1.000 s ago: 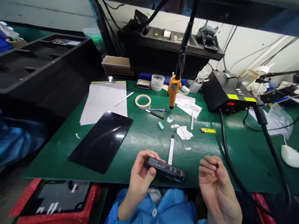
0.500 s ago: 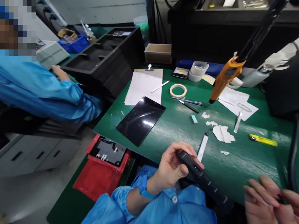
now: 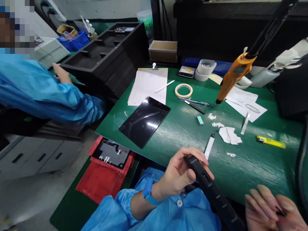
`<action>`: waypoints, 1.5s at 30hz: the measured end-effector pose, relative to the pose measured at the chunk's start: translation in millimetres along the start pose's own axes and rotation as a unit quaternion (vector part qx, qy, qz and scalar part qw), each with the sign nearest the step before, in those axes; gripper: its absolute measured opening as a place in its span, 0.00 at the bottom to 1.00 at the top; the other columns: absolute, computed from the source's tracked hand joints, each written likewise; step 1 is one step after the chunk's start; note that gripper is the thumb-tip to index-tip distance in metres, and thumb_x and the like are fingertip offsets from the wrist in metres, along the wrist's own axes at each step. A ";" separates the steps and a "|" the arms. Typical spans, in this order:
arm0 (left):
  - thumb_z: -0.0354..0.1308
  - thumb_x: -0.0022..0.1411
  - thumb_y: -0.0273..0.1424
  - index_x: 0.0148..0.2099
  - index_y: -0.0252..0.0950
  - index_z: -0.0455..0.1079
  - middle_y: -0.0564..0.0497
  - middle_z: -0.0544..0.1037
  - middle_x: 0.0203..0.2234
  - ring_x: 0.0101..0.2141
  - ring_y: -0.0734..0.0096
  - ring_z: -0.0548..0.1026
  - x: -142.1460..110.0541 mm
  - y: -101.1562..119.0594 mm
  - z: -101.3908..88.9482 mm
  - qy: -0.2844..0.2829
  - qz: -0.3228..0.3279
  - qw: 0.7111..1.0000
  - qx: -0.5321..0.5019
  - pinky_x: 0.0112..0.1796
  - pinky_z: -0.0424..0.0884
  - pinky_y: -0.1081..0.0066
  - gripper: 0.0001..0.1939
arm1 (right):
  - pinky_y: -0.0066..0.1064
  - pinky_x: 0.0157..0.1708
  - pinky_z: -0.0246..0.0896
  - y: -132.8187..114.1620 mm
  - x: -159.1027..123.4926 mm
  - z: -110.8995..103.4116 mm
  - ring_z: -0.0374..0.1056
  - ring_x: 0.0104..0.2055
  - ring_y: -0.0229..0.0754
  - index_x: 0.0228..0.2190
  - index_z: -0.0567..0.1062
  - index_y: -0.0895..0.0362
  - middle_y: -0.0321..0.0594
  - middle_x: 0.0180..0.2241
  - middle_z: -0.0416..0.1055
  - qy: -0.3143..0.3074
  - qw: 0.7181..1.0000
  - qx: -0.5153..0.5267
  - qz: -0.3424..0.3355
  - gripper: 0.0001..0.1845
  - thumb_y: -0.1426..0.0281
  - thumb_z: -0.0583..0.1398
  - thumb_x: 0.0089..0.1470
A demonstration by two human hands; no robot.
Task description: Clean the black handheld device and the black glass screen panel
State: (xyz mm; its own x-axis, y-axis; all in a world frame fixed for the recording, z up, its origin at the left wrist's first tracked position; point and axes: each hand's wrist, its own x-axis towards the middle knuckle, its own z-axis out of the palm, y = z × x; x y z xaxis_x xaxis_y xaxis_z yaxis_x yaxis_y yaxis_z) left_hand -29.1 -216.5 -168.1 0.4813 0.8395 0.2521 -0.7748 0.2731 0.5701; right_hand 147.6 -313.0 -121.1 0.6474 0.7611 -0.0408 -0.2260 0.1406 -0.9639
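Observation:
My left hand (image 3: 184,170) grips one end of a thick black device housing (image 3: 215,195), held on edge above my lap with its slotted side facing up. Its far end runs down to the lower edge of the view. At the lower right, my right hand (image 3: 271,208) pinches a small black part (image 3: 280,211) between thumb and fingers, apart from the housing; its exact kind is too small to tell. Just beyond my left hand lies a white-handled tool (image 3: 209,147). A glossy black screen panel (image 3: 145,122) lies flat on the green table (image 3: 178,138).
An orange electric screwdriver (image 3: 234,77) hangs over the table. Around it lie a tape roll (image 3: 183,96), a pen (image 3: 193,102), paper scraps (image 3: 229,136), tweezers (image 3: 245,123) and a yellow cutter (image 3: 270,141). A clipboard (image 3: 148,86) is farther back. A co-worker's sleeve (image 3: 60,93) is at left.
My right hand has shifted slightly left with the small black part. The housing has moved slightly right and down in my left hand. The view has tilted a little.

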 end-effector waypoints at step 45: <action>0.81 0.64 0.55 0.54 0.39 0.80 0.52 0.75 0.40 0.34 0.76 0.72 8.2 -3.0 4.0 0.177 -0.232 0.954 -0.069 0.39 0.79 0.72 0.30 | 0.29 0.29 0.84 19.2 -0.8 -13.2 0.84 0.27 0.49 0.28 0.89 0.52 0.47 0.27 0.84 0.077 0.986 -0.133 0.066 0.30 0.46 0.89 0.32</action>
State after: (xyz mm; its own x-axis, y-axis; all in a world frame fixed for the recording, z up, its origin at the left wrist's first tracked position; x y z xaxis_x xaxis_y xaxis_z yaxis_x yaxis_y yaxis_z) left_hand -21.2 -212.3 -164.7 0.6366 0.7123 -0.2957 -0.5701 0.6928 0.4416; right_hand 152.3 -319.3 -143.1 0.7327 0.6535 -0.1897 -0.1296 -0.1398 -0.9817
